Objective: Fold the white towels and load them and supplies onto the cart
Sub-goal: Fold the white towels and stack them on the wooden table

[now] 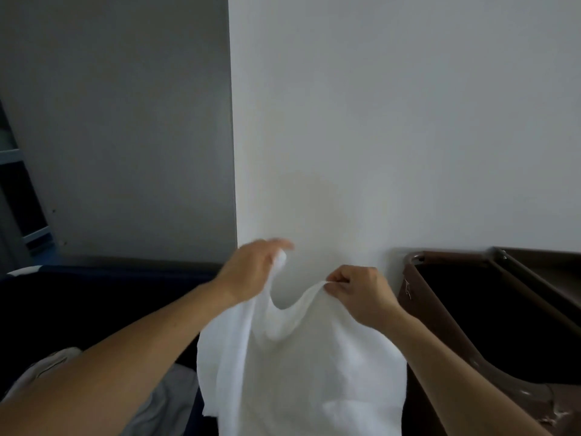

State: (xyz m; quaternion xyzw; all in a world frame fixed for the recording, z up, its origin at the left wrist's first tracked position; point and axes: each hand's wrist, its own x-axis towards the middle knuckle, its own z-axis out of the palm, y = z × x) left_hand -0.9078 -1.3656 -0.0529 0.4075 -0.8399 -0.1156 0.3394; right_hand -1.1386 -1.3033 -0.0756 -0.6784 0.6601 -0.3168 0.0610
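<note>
Head view. I see both hands raised before a white wall (393,121), with a white towel (298,357) hanging from them. Left hand (251,269) grips one top corner, slightly blurred. Right hand (358,291) pinches the top edge, which sags between the two. A brown cart (456,257) with a dark interior stands just right of the towel. A dark blue surface (110,297) lies at left, with a grey wall (125,121) behind it.

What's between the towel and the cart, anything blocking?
Nothing visible. The left hand and right hand both grip the white towel by its top edge, up before the wall. The brown cart sits just right of it, its dark opening uncovered; only the right forearm crosses in front of it.
</note>
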